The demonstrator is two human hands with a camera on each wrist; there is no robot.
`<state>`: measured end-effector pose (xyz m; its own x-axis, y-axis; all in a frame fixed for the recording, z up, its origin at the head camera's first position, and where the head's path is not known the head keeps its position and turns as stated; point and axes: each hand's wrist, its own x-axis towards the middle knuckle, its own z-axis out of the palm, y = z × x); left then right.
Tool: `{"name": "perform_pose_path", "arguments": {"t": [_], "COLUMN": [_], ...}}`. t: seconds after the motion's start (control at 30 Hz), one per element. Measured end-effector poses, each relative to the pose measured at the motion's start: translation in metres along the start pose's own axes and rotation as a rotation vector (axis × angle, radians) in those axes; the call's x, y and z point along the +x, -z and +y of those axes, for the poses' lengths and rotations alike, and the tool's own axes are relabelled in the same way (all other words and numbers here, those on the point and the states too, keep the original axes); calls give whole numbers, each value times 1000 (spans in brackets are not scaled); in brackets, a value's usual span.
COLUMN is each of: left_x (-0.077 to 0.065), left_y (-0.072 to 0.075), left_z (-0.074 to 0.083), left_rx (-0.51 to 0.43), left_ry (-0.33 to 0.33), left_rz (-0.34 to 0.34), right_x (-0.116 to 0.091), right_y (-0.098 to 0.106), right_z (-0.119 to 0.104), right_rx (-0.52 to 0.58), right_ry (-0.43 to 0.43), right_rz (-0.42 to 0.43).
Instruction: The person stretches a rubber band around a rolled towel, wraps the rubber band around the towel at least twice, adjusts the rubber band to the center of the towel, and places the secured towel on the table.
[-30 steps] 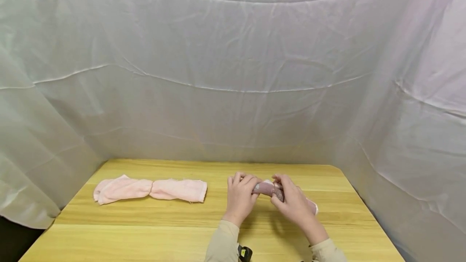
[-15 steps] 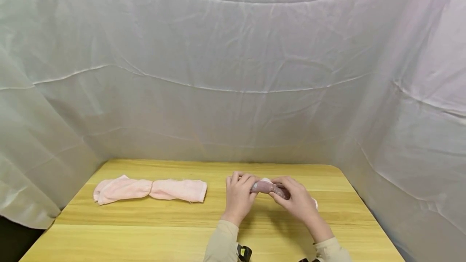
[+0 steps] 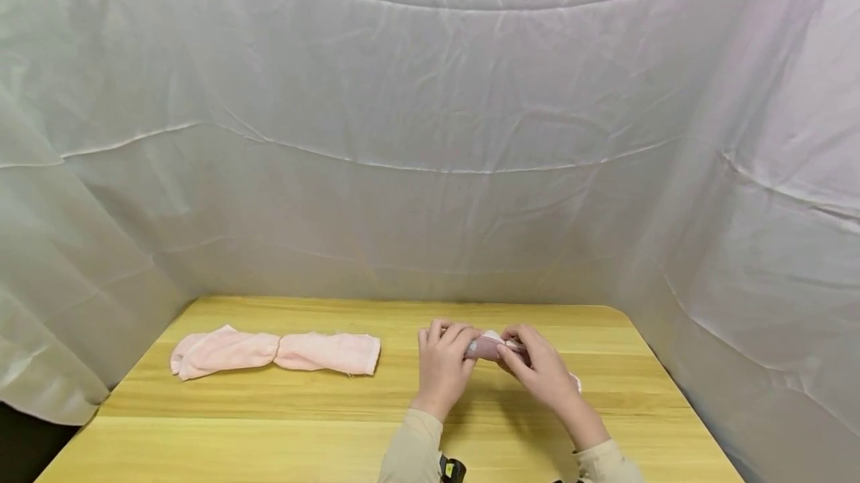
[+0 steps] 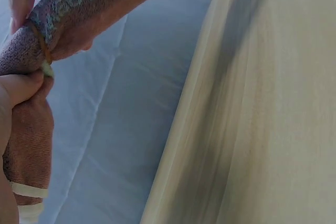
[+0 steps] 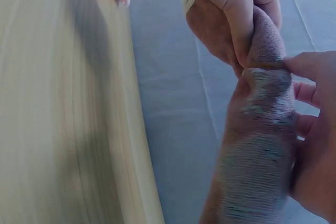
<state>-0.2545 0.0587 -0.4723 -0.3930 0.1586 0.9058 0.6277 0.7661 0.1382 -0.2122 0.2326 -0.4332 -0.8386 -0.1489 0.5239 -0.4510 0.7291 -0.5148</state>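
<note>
Both hands hold a rolled mauve towel (image 3: 480, 349) with pale patterned patches and white-striped edging, above the right half of the table. A thin brownish band (image 4: 41, 43) circles its middle, where the roll narrows and bends. My left hand (image 3: 440, 371) grips the left part, its thumb (image 4: 21, 87) pressed beside the band. My right hand (image 3: 544, 378) pinches the roll at the band between thumb and fingers, and its palm hides much of the right part in the head view. The right wrist view shows a ribbed grey patch on the towel (image 5: 257, 177) below the band.
A pink towel (image 3: 329, 352), gathered at its middle by a thin band (image 3: 277, 348), lies on the left of the wooden table (image 3: 269, 438). Grey-white curtains (image 3: 430, 229) hang behind and on both sides. A black wrist device (image 3: 453, 469) shows near my left sleeve.
My right hand has shifted slightly at the band, its thumb and fingertips moving over the roll. The left hand keeps its grip nearly in place. The pink towel lies as before.
</note>
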Motion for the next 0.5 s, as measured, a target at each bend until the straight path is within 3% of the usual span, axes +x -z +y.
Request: {"name": "perform_pose_path", "arguments": {"t": [0.4, 0.5], "left_x": [2, 3], "left_y": [-1, 0], "left_z": [-2, -3], "left_rx": [-33, -42], "left_ry": [-1, 13], "left_rz": [59, 68], "right_x": [0, 0], "right_y": [5, 8], "right_z": [0, 4], "right_rx": [121, 85], "right_ry": [-49, -76], "right_rz": [-91, -136]}}
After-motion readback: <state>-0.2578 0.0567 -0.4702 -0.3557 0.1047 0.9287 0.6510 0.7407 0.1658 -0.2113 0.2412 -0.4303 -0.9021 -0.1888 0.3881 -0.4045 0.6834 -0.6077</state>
